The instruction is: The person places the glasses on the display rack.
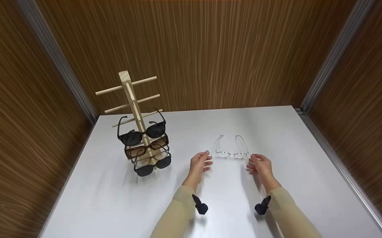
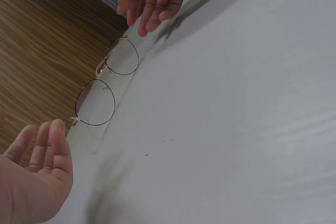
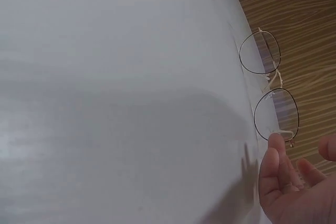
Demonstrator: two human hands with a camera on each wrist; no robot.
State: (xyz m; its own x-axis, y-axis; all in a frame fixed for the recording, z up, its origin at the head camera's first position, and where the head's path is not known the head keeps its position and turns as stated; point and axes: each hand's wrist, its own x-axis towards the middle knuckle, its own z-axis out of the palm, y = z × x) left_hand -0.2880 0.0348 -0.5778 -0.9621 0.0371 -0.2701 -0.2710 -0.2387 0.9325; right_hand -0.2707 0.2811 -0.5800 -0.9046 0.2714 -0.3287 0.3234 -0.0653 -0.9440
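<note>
A pair of clear eyeglasses (image 1: pixel 232 154) with a thin metal frame rests on the white tabletop, lenses toward me and temples unfolded toward the back. Just left of it is my left hand (image 1: pixel 199 164), its fingers relaxed and holding nothing; in the left wrist view a gap separates that hand (image 2: pixel 39 177) from the frame. On the other side my right hand (image 1: pixel 259 167) is beside the right hinge, fingers loosely bent. A fingertip of that hand (image 3: pixel 294 192) overlaps the frame's end in the right wrist view; whether it touches, I cannot tell.
A wooden eyewear stand (image 1: pixel 134 105) rises at the left with several bare pegs on top. Lower down hang black sunglasses (image 1: pixel 143 134), brown-tinted glasses (image 1: pixel 148 148) and other pairs beneath. Wood-grain panels (image 1: pixel 210 56) wall in the white table (image 1: pixel 194 129) at back and sides.
</note>
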